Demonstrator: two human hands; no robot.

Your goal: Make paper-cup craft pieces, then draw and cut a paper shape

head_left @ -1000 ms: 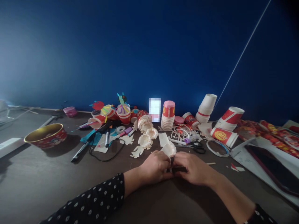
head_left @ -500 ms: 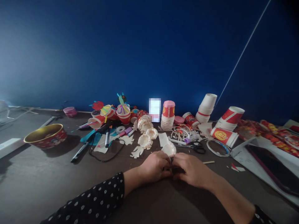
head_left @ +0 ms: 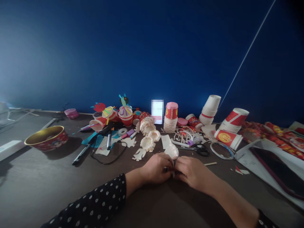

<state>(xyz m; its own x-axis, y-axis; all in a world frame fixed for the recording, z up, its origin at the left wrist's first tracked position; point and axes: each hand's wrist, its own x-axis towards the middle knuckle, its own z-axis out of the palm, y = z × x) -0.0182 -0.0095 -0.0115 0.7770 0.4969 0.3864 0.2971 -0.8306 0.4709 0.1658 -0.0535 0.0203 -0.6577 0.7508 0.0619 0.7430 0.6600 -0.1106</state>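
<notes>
My left hand (head_left: 158, 168) and my right hand (head_left: 193, 172) meet low over the table, fingers bent and pinched together. Between their fingertips shows a thin sliver of a small white paper piece (head_left: 173, 165), mostly hidden by the fingers. Just beyond the fingertips is a curled white paper-cup flower (head_left: 171, 151) with a folded rim; whether it joins the piece in my fingers I cannot tell. Several similar curled cup pieces (head_left: 147, 143) lie ahead to the left, beside a flat cut paper piece (head_left: 139, 154).
Scissors (head_left: 201, 149), a white ring (head_left: 222, 150) and a short stick (head_left: 211, 164) lie to the right, near a phone (head_left: 277, 169) in a white box lid. Stacked paper cups (head_left: 171, 117) stand behind. Leftward are markers (head_left: 109, 141), a black cord (head_left: 118, 161) and a gold-lined bowl (head_left: 46, 138).
Both hands have shifted only slightly, and the right fingers have drawn closer to the left ones. The curled paper flower has turned a little. Everything else stays put.
</notes>
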